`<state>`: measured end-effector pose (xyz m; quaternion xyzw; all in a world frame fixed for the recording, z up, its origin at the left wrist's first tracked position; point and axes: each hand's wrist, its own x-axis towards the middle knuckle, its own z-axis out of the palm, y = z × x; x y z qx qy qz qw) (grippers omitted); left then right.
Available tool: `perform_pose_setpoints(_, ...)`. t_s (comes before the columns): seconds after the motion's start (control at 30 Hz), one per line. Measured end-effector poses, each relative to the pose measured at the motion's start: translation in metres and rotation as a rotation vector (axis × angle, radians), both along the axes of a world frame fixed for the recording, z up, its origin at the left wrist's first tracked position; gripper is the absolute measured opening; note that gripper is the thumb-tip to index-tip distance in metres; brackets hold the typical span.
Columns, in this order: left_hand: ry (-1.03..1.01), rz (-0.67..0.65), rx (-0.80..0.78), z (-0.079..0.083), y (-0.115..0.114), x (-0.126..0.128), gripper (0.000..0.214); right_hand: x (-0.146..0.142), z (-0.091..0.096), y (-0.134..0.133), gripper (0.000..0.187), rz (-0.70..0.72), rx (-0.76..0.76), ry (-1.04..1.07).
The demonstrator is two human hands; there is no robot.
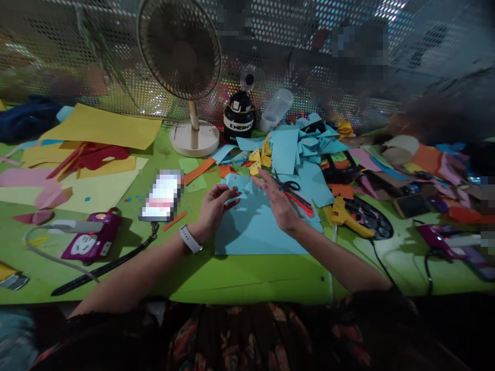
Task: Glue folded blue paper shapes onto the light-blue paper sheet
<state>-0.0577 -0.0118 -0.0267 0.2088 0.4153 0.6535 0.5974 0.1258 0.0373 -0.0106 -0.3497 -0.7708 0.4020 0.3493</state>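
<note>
My left hand (215, 207) has its fingers curled and pinched on a small cut piece of light blue paper (236, 186). It wears a white wristband (191, 239). My right hand (277, 203) lies with fingers stretched out over a large light blue sheet (255, 234) on the green table (240, 275). Its fingertips reach toward the cut blue piece. Red-handled scissors (297, 196) lie just right of that hand on the blue paper.
A desk fan (181, 67) stands at the back. A phone (162, 196) lies left of my hands. Piles of blue scraps (305, 141), a yellow glue gun (346, 216), purple power strips (92, 238), yellow sheets (100, 126) and a black bottle (238, 116) lie about.
</note>
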Motion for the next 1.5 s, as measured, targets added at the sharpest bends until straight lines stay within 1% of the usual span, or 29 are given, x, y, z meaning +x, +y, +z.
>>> perform_pose_setpoints(0.1, -0.003, -0.029, -0.013, 0.005, -0.006, 0.006, 0.034, -0.007, 0.007, -0.006, 0.057, 0.015, 0.032, -0.044)
perform_pose_setpoints(0.17, -0.014, -0.036, -0.009, 0.008, -0.008, 0.009, 0.034, -0.010, 0.009, -0.010, 0.059, 0.034, 0.091, -0.096)
perform_pose_setpoints(0.3, -0.031, -0.047, 0.010, 0.011, -0.011, 0.010, 0.033, -0.013, 0.009, -0.014, 0.061, 0.046, 0.281, -0.231)
perform_pose_setpoints(0.5, -0.019, -0.068, 0.040, 0.011, -0.014, 0.012, 0.030, -0.016, 0.001, -0.015, 0.064, -0.004, 0.621, -0.365)
perform_pose_setpoints(0.57, -0.020, -0.073, 0.039, 0.011, -0.014, 0.012, 0.032, -0.017, 0.000, -0.016, 0.063, -0.026, 0.690, -0.388)
perform_pose_setpoints(0.67, -0.023, -0.067, 0.048, 0.011, -0.014, 0.012, 0.034, -0.014, 0.003, -0.018, 0.055, -0.062, 0.736, -0.382)
perform_pose_setpoints(0.77, -0.012, -0.059, 0.052, 0.012, -0.013, 0.012, 0.035, -0.009, 0.009, -0.015, 0.048, -0.098, 0.712, -0.324)
perform_pose_setpoints(0.83, 0.002, -0.062, 0.039, 0.013, -0.012, 0.012, 0.036, -0.005, 0.014, -0.009, 0.045, -0.143, 0.644, -0.291)
perform_pose_setpoints(0.9, 0.023, -0.078, 0.024, 0.013, -0.013, 0.012, 0.037, -0.002, 0.019, 0.000, 0.043, -0.182, 0.546, -0.266)
perform_pose_setpoints(1.0, 0.050, -0.116, 0.018, 0.012, -0.014, 0.013, 0.038, 0.001, 0.021, 0.012, 0.042, -0.134, 0.381, -0.248)
perform_pose_setpoints(1.07, 0.056, -0.138, 0.016, 0.012, -0.015, 0.012, 0.037, 0.002, 0.021, 0.017, 0.041, -0.084, 0.312, -0.231)
perform_pose_setpoints(1.2, 0.068, -0.152, 0.003, 0.012, -0.016, 0.011, 0.034, 0.002, 0.020, 0.019, 0.042, -0.049, 0.272, -0.173)
perform_pose_setpoints(1.33, 0.107, -0.141, 0.005, 0.011, -0.016, 0.012, 0.037, 0.002, 0.021, 0.017, 0.043, -0.035, 0.229, -0.146)
perform_pose_setpoints(1.5, 0.107, -0.138, -0.013, 0.011, -0.017, 0.014, 0.037, 0.002, 0.019, 0.015, 0.046, -0.025, 0.083, -0.124)
